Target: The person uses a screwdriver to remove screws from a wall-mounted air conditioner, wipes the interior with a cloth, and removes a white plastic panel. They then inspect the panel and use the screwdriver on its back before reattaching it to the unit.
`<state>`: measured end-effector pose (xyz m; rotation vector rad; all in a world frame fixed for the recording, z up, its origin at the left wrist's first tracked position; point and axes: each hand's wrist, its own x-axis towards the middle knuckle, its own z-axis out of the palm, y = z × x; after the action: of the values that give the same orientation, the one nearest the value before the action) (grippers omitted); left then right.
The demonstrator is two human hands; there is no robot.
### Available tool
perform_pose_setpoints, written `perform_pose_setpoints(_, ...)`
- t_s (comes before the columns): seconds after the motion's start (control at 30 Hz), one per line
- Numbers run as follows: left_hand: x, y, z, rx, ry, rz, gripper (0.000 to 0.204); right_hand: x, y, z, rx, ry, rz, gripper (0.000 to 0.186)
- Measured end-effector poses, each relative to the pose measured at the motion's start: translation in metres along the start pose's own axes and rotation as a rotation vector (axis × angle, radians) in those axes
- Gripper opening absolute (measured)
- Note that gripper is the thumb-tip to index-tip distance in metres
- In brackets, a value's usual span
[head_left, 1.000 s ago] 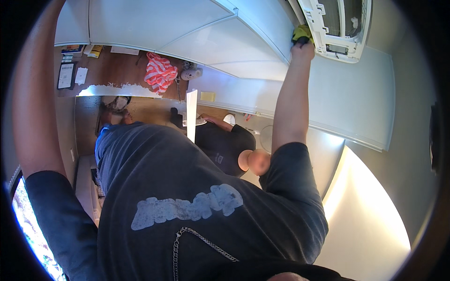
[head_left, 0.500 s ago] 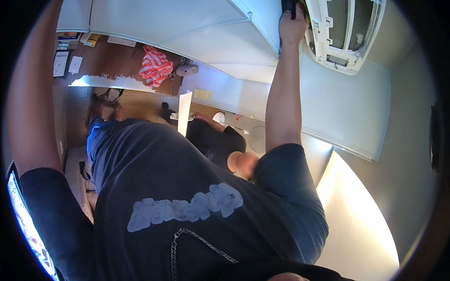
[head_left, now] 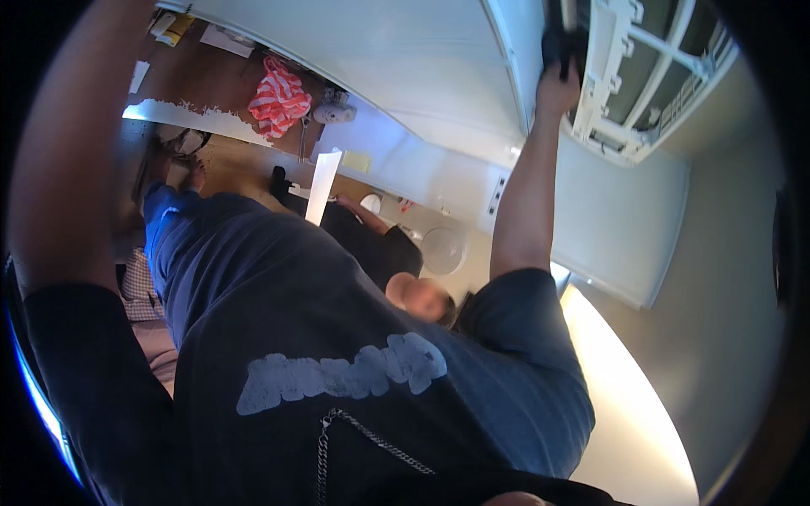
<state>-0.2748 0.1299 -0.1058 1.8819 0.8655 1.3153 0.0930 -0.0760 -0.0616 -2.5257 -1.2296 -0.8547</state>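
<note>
Far left, the person's left arm (head_left: 63, 152) rises along the edge of the view and its hand runs out of sight past the top rim, so there is no telling what it does up there. Just right of the arm, down below on the wooden floor (head_left: 228, 84), lie scattered papers (head_left: 221, 38), a red-and-white striped cloth (head_left: 278, 97) and a grey shoe (head_left: 335, 111) just beside it. Moving across, the dark blue T-shirt (head_left: 337, 371) with a pale print fills the middle, a thin metal chain (head_left: 371, 438) hanging down its front. Behind the shirt another person in a black top (head_left: 371, 244) crouches low, one arm stretched toward a white upright panel (head_left: 321, 187), a round white bowl-like thing (head_left: 445, 249) near them. Now further right: the right arm (head_left: 527, 211) goes straight up, and the right hand (head_left: 557, 84) is closed around a dark tool (head_left: 558, 42) at the top, fingers wrapped on its handle. That tool sits pressed at the left edge of a white framed unit (head_left: 629, 93) with open slats, mounted overhead, against the white panelled surface (head_left: 405, 59). The two hands are well apart, one on each side of the view. Far right, a plain grey wall (head_left: 726, 295) and a bright curved strip of light (head_left: 624, 405) below it.
</note>
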Motion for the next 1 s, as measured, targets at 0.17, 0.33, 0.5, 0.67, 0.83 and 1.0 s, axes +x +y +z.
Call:
perform_pose_setpoints(0.17,-0.036,0.083,0.135,-0.567,-0.072,-0.289,0.047,0.007,0.001,0.007,0.296,-0.099,0.162,0.048)
perform_pose_setpoints(0.33,-0.063,0.179,0.268,-1.036,-0.171,-0.661,0.056,-0.014,-0.008,-0.014,0.579,-0.208,0.215,0.038)
perform_pose_setpoints(0.5,-0.075,0.241,0.34,-1.287,-0.261,-0.93,0.065,-0.029,0.034,-0.047,1.499,0.115,0.926,0.041)
perform_pose_setpoints(0.67,-0.068,0.261,0.373,-1.353,-0.264,-1.024,0.075,0.003,0.043,-0.031,1.583,0.032,0.864,0.044)
perform_pose_setpoints(0.83,-0.061,0.261,0.378,-2.018,-0.027,-1.071,0.078,0.01,0.018,-0.032,1.624,0.025,0.868,0.047)
perform_pose_setpoints(1.0,-0.051,0.253,0.345,-1.56,-0.098,-1.005,0.075,0.01,-0.01,-0.041,1.648,-0.025,0.883,0.051)
